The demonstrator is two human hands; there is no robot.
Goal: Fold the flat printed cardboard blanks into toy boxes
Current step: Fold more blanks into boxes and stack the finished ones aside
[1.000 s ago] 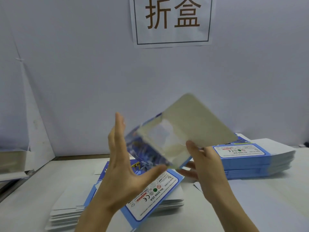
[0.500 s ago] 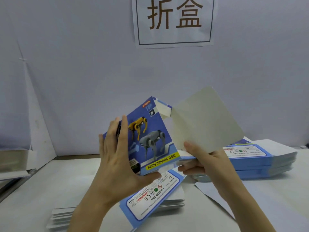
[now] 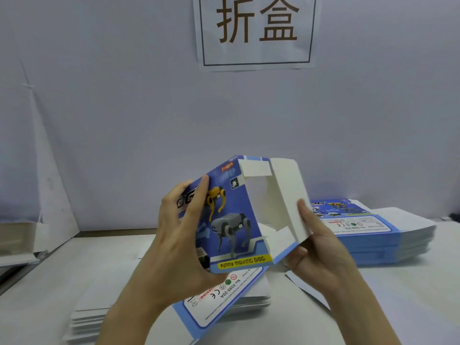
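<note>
A blue toy box (image 3: 231, 220) printed with a yellow and a grey robot dog is held up above the table, half formed, its open end facing right. My left hand (image 3: 179, 235) grips its left side, fingers over the printed face and thumb under the bottom edge. My right hand (image 3: 321, 255) holds the large white end flap (image 3: 286, 192), thumb pressed on its inner side, fingers under the box's lower right corner. Two small white side tabs show at the open end.
A stack of flat blanks (image 3: 224, 295) lies on the white table (image 3: 398, 307) just below the box. A second, taller stack (image 3: 368, 235) sits at the right. A paper sign (image 3: 256, 31) hangs on the back wall. A ledge (image 3: 15, 235) stands at the left.
The box has turned so that its printed dog face looks at me. The big white flap has swung from spread wide to folded inward over the open end.
</note>
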